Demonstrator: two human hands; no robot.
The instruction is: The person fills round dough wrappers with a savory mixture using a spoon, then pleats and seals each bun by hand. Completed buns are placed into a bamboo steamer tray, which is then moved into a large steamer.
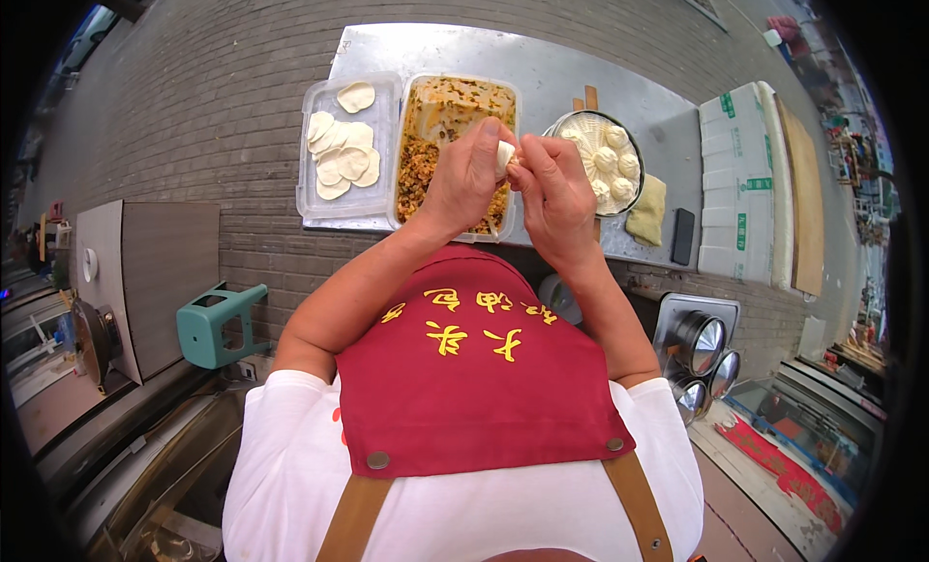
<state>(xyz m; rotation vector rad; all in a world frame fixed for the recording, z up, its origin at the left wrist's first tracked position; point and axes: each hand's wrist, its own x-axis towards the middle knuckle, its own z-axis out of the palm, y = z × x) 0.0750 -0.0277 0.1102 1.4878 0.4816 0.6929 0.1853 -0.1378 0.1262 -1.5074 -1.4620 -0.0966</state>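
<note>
My left hand (468,173) cups a small white dough bun (504,159) above the filling tub. The fingertips of my right hand (555,192) pinch the same bun's right edge, where a bit of filling shows. Beneath my hands is a clear plastic tub of chopped orange-brown filling (417,173), smeared along its far wall. Left of it, flat round dough wrappers (353,163) overlap in a shallow plastic tray (348,205), one lying apart at the far end. On the right, several pleated buns (605,159) sit spaced out in a round steamer basket (639,192).
A yellow-green folded cloth (646,212) and a dark phone (682,237) lie right of the steamer on the metal table (551,64). Beyond stands a white foam box (737,184). Round metal steamers (704,340) are at lower right, a green plastic stool (218,326) at lower left.
</note>
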